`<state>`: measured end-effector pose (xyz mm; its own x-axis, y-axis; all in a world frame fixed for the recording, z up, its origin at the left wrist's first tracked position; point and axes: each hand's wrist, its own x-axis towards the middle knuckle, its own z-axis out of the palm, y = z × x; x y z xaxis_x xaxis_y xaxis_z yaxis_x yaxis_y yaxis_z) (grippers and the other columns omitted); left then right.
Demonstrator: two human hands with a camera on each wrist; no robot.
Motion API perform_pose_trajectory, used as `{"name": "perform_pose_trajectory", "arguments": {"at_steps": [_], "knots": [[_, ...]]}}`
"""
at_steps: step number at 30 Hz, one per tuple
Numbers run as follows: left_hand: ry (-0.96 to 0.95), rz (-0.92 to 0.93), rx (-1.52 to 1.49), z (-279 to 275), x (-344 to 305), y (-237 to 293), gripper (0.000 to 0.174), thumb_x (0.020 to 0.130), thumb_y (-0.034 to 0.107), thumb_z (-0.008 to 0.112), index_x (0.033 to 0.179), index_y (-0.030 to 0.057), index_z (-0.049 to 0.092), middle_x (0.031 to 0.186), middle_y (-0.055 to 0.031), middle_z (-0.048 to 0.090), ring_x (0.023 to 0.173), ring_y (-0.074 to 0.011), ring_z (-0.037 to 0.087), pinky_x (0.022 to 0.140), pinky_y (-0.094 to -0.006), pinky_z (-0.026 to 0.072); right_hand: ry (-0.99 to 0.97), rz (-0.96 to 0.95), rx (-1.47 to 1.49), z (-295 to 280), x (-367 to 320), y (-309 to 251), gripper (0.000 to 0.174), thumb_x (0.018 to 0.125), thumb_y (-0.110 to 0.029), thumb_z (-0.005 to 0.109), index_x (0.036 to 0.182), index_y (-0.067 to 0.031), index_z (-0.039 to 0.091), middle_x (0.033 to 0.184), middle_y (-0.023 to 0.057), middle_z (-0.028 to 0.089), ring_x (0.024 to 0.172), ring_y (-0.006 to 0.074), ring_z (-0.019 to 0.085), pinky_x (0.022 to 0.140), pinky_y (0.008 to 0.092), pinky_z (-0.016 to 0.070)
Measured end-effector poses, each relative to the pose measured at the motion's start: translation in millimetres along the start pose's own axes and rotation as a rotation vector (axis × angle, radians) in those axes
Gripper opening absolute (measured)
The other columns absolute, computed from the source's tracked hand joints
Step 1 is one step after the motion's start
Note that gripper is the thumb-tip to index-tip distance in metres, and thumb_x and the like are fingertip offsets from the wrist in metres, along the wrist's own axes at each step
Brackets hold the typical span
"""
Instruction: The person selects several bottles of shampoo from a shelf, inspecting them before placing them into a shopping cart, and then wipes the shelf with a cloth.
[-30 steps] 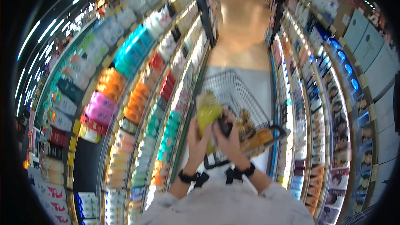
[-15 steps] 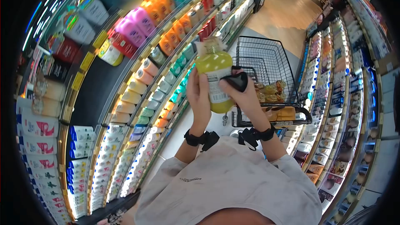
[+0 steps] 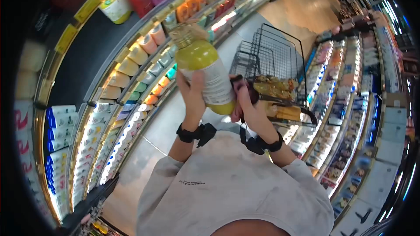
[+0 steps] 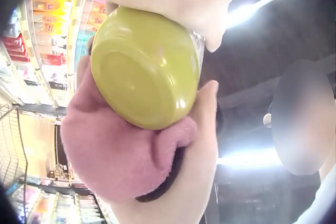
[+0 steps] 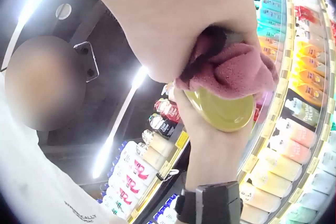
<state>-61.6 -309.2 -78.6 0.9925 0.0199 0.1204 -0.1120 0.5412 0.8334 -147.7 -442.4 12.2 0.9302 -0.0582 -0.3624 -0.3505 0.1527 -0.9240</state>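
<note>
Fingers: those of the left hand [image 3: 192, 98] wrap the yellow-green bottle [image 3: 214, 81], thumb over its label; the right hand [image 3: 257, 116] holds a pink cloth [image 4: 107, 142] to the bottle's base, though how far its fingers curl beneath the fabric I cannot tell.
Shelves [image 3: 83, 57]: left of the bottle, with a similar yellow bottle [image 3: 116, 8] at the edge; a careless swing that way could topple it.
Floor [image 3: 162, 124]: below the bottle; if both holds loosened together, a hard fall would be likely.
Cart [image 3: 278, 57]: right of the bottle and beyond it, probably too far aside to catch a drop; one tossed in could crush the gold-wrapped packs [image 3: 275, 87].
Bottle: tilted between the hands, base toward the person; smooth, rounded sides and likely weight could make it twist if the left hand relaxed.
Cloth: bunched against the bottle's base; it could slide on the glossy plastic, leaving the left hand the whole load.
Strap [image 3: 246, 139]: hanging at the right wrist, near the bottle's base; it might snag during a turn.
</note>
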Motion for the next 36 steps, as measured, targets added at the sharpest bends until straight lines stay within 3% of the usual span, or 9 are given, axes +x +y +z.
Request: {"name": "perform_pose_trajectory", "arguments": {"at_steps": [8, 11, 14, 15, 18, 20, 25, 29, 36], "knots": [[-0.266, 0.012, -0.031, 6, -7, -4, 0.1, 0.07, 0.039, 0.09, 0.142, 0.0004, 0.032, 0.128, -0.0111, 0.054, 0.107, -0.0209, 0.061, 0.09, -0.0375, 0.0509, -0.196, 0.102, -0.144, -57, 19, 17, 0.055, 0.096, -0.059, 0.057, 0.091, -0.0042, 0.059, 0.061, -0.0023, 0.052, 0.051, 0.0037, 0.048, 0.045, 0.0207, 0.0353], [-0.266, 0.045, 0.133, 32, -7, 2, 0.097, 0.062, 0.032, 0.096, 0.135, 0.0008, 0.041, 0.125, -0.0109, 0.058, 0.105, -0.0221, 0.063, 0.088, -0.0359, 0.0522, -0.064, 0.101, -0.258, -89, 21, 31, 0.051, 0.096, -0.055, 0.058, 0.088, -0.0044, 0.058, 0.064, -0.0015, 0.055, 0.049, 0.004, 0.049, 0.042, 0.0204, 0.0356], [-0.451, 0.123, 0.678, 72, 1, 7, 0.09, 0.057, 0.027, 0.097, 0.127, 0.0011, 0.048, 0.115, -0.0116, 0.063, 0.105, -0.0217, 0.065, 0.085, -0.0349, 0.0527, 0.259, -0.122, -0.126, -136, 14, 14, 0.046, 0.096, -0.049, 0.063, 0.094, -0.0022, 0.06, 0.065, -0.0011, 0.057, 0.046, 0.0052, 0.05, 0.039, 0.021, 0.0356], [-0.479, 0.031, 0.632, 85, -1, -4, 0.082, 0.058, 0.036, 0.096, 0.121, 0.0011, 0.055, 0.104, -0.0137, 0.064, 0.095, -0.0246, 0.067, 0.079, -0.0351, 0.0532, 0.317, -0.229, -0.055, -159, 10, 16, 0.042, 0.094, -0.043, 0.067, 0.102, -0.0018, 0.061, 0.07, 0.0003, 0.059, 0.05, 0.005, 0.052, 0.042, 0.0202, 0.0375], [-0.747, 0.206, 1.038, 130, -11, -26, 0.081, 0.058, 0.035, 0.096, 0.121, 0.0034, 0.056, 0.103, -0.0117, 0.064, 0.091, -0.0268, 0.066, 0.08, -0.0381, 0.0528, 0.131, -0.539, -0.22, -218, 2, -22, 0.055, 0.076, -0.022, 0.085, 0.123, -0.0051, 0.062, 0.103, 0.0054, 0.064, 0.084, 0.0127, 0.06, 0.077, 0.0265, 0.0486], [-0.857, 0.098, 1.095, 162, -20, -47, 0.08, 0.059, 0.042, 0.094, 0.118, 0.0024, 0.059, 0.103, -0.0148, 0.064, 0.09, -0.0302, 0.067, 0.078, -0.0384, 0.0529, 0.038, -0.578, -0.612, -248, 5, -24, 0.05, 0.074, -0.019, 0.086, 0.117, -0.0056, 0.065, 0.098, 0.0052, 0.065, 0.084, 0.0173, 0.061, 0.082, 0.0281, 0.0479], [-0.894, -0.088, 1.152, 217, -44, -105, 0.079, 0.062, 0.04, 0.093, 0.123, 0.003, 0.059, 0.109, -0.0144, 0.066, 0.096, -0.0289, 0.067, 0.082, -0.0385, 0.054, 0.164, -0.495, -0.638, -321, 9, 10, 0.028, 0.072, -0.012, 0.081, 0.095, -0.0048, 0.066, 0.081, 0.0069, 0.057, 0.075, 0.0252, 0.06, 0.069, 0.0342, 0.0472], [-0.805, -0.131, 1.018, 246, -49, -137, 0.066, 0.076, 0.021, 0.085, 0.132, 0.0022, 0.055, 0.12, -0.0153, 0.065, 0.109, -0.0267, 0.065, 0.093, -0.0377, 0.0514, 0.252, -0.611, -0.733, -358, 19, 10, 0.038, 0.059, -0.005, 0.077, 0.096, -0.0073, 0.067, 0.086, 0.0081, 0.058, 0.079, 0.0304, 0.062, 0.069, 0.0363, 0.0495], [-0.623, -0.16, 1.092, 235, -34, -137, 0.051, 0.087, 0.005, 0.073, 0.134, 0.0041, 0.055, 0.122, -0.0119, 0.066, 0.112, -0.0208, 0.064, 0.097, -0.0352, 0.0516, 0.572, -0.539, -0.983, -448, 45, 31, 0.041, 0.062, -0.007, 0.08, 0.101, -0.0113, 0.067, 0.09, 0.0081, 0.059, 0.083, 0.0322, 0.063, 0.071, 0.0387, 0.0519]]}}
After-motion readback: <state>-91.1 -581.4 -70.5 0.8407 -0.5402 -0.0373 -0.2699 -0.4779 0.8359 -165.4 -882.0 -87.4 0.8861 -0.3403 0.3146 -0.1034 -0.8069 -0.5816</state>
